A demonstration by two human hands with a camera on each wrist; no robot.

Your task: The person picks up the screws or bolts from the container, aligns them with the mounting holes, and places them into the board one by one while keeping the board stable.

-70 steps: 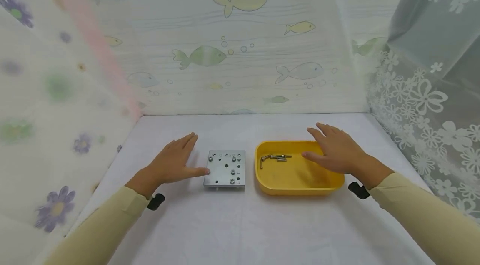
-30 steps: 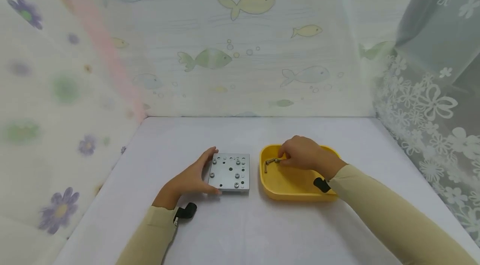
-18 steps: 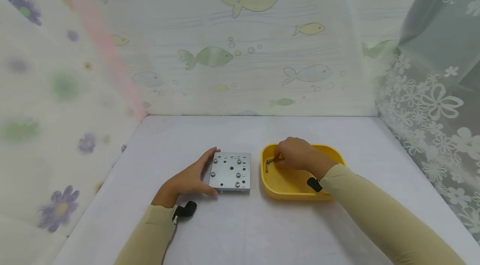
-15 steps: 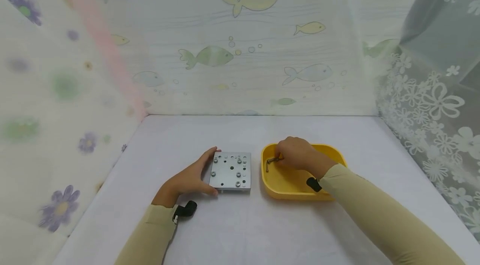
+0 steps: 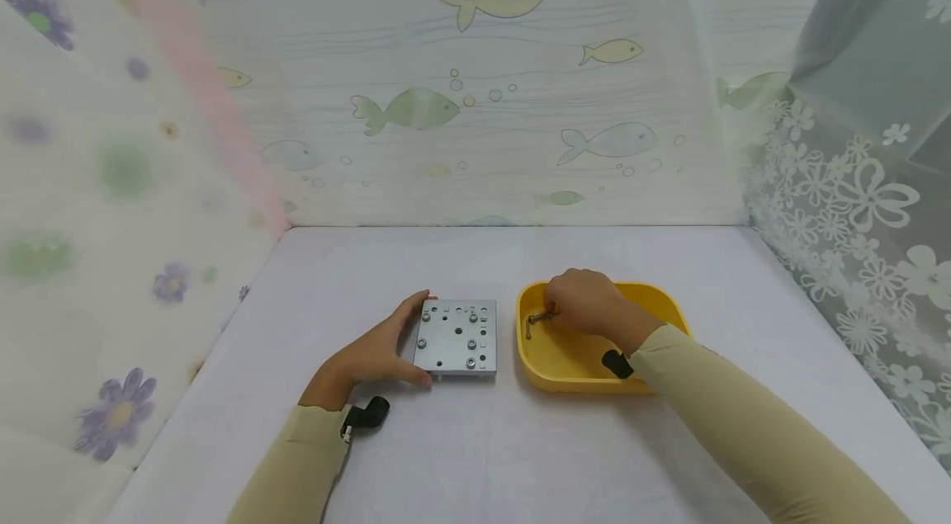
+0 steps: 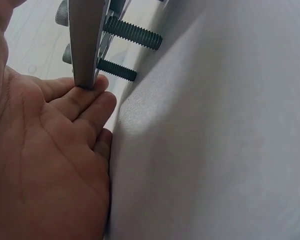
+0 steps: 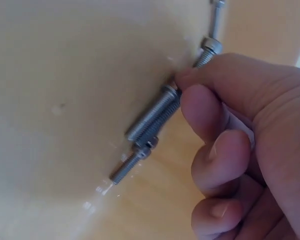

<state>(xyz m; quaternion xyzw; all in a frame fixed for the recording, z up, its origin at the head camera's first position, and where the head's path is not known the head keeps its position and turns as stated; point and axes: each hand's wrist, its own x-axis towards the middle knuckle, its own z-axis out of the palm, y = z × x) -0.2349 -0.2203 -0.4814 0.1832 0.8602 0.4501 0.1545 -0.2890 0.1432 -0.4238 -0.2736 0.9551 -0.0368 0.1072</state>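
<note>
A square metal plate with holes and several socket-head screws stands on the white table. My left hand holds it by its left side, thumb at the near edge and fingers at the far left corner. In the left wrist view, threaded screw ends stick out of the plate's underside. My right hand reaches into the yellow tray. In the right wrist view, thumb and index finger pinch a screw near its head. A smaller screw and others lie against it; the fingers partly hide them.
More loose screws lie at the tray's left end. A patterned fish curtain hangs behind the table, a flowered cloth at left and a lace curtain at right.
Since the oldest frame, my left hand has come to the plate's side and taken hold. My right hand has lowered into the tray and moved left to the screws. In the last half second, little differs.
</note>
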